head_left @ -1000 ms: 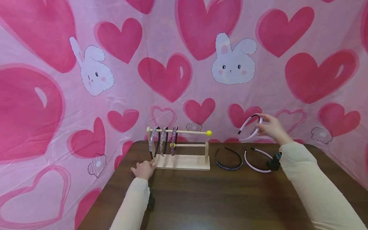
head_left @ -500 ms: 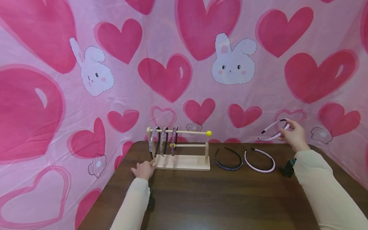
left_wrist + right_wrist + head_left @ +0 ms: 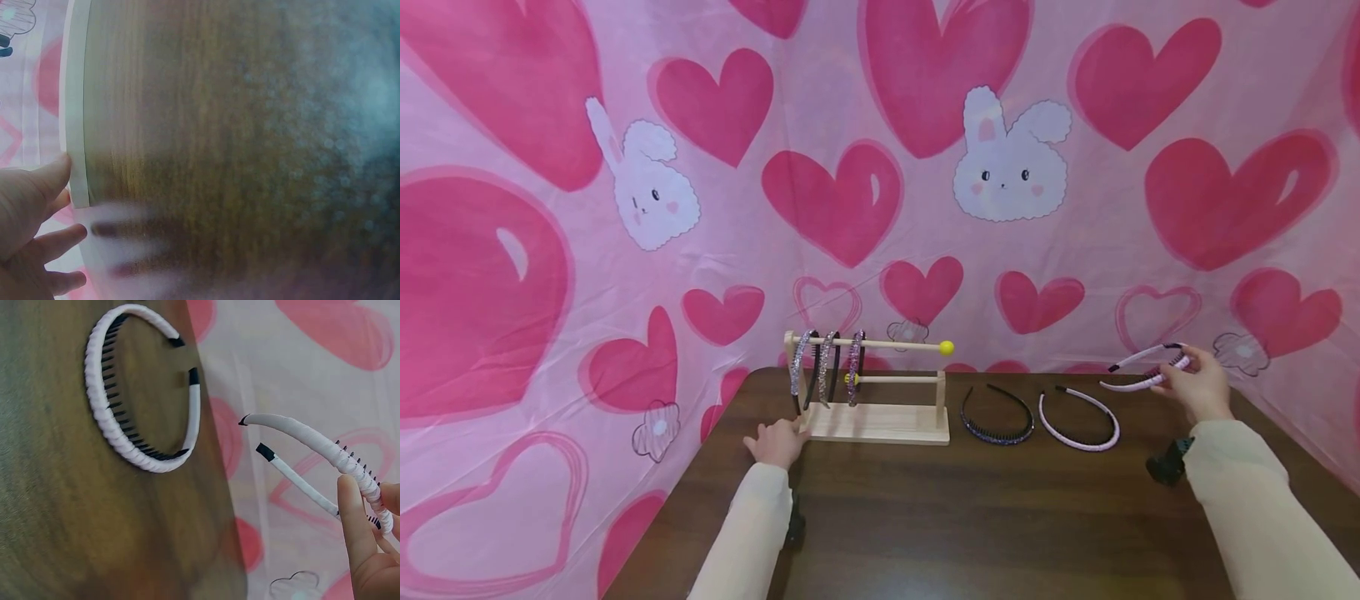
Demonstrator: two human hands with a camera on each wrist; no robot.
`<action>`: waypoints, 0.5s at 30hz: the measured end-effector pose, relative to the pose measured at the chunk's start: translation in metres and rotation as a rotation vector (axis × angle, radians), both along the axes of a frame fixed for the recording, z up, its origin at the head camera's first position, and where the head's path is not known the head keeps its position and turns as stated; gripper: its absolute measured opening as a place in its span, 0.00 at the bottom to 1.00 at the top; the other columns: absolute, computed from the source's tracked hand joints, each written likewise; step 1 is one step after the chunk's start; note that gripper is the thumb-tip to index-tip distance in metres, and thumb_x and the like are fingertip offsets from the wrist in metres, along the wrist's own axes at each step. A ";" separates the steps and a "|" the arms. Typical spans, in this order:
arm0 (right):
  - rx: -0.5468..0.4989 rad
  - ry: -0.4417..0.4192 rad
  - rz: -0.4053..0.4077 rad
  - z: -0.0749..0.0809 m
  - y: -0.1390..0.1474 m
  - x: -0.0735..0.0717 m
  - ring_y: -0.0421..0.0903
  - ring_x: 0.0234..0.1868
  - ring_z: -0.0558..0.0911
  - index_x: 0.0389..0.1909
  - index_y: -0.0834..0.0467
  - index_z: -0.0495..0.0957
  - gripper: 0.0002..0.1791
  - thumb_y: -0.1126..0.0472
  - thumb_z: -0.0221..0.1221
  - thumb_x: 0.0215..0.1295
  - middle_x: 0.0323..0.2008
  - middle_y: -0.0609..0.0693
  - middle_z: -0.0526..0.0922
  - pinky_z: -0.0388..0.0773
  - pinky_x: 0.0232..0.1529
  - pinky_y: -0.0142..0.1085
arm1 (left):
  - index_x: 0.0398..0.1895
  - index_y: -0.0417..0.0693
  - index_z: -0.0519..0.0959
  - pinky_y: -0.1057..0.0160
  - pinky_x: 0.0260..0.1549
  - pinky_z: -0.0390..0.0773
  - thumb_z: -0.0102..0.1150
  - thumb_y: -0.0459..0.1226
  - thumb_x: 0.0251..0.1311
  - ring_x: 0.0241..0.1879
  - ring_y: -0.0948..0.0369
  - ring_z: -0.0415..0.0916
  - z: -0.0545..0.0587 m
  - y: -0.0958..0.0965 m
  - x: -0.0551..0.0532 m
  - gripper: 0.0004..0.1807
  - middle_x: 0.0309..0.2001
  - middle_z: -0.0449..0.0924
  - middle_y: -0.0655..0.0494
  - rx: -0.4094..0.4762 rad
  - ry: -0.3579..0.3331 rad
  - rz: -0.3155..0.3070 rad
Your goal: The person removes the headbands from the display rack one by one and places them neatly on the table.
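Observation:
My right hand (image 3: 1198, 387) pinches a pale pink headband (image 3: 1138, 382) at its curved middle. The headband is tilted over the far right of the table, open ends pointing left; the right wrist view shows its black comb teeth and tips. A second pale pink headband (image 3: 106, 419) lies on the table left of it, and a dark glittery headband (image 3: 997, 435) beside that. My left hand (image 3: 777, 444) holds the left end of the base of a wooden headband rack (image 3: 880, 423), thumb and forefinger at its corner, other fingers spread. Several sparkly headbands (image 3: 853, 367) hang on its upper rod.
The dark brown wooden table (image 3: 985, 525) has rounded far corners. A pink cloth (image 3: 925, 225) with hearts and bunnies hangs close behind it and along the left. A yellow ball (image 3: 947, 347) caps the rack's upper rod; a lower rod (image 3: 898, 379) runs under it.
My right hand has carried the pale pink headband right and down toward the table's far right, tilting it flatter. My left hand stays at the rack's base.

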State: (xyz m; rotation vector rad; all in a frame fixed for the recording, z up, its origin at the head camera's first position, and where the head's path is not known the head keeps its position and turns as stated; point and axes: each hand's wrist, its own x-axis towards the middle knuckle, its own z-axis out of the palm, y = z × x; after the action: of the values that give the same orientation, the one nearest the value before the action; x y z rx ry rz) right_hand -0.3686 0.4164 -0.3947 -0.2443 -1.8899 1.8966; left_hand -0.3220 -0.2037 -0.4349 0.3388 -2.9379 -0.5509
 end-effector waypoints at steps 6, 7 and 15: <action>0.025 -0.082 -0.005 0.021 -0.024 0.038 0.35 0.19 0.77 0.69 0.66 0.46 0.38 0.74 0.52 0.60 0.47 0.67 0.58 0.78 0.21 0.33 | 0.56 0.45 0.75 0.36 0.47 0.52 0.60 0.48 0.57 0.51 0.39 0.64 -0.003 0.000 -0.003 0.26 0.50 0.75 0.37 0.003 0.000 0.000; 0.061 -0.107 -0.009 0.024 -0.027 0.043 0.33 0.19 0.76 0.69 0.68 0.42 0.38 0.74 0.50 0.61 0.48 0.69 0.55 0.78 0.22 0.32 | 0.56 0.46 0.75 0.36 0.47 0.52 0.60 0.48 0.57 0.51 0.39 0.64 -0.003 0.000 -0.003 0.26 0.50 0.75 0.37 0.003 0.000 0.001; 0.068 -0.201 -0.080 0.019 -0.023 0.060 0.32 0.17 0.74 0.68 0.68 0.41 0.38 0.74 0.49 0.60 0.43 0.66 0.55 0.78 0.24 0.32 | 0.56 0.45 0.75 0.37 0.46 0.54 0.60 0.48 0.57 0.49 0.40 0.65 -0.003 0.000 -0.004 0.25 0.49 0.76 0.37 0.000 0.000 0.001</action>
State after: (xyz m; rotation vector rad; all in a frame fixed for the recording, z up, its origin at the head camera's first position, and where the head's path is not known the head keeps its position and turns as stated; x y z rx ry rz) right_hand -0.3082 0.3938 -0.3753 -0.4974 -2.0369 1.8098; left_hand -0.3256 -0.2036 -0.4374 0.3411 -2.9375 -0.5513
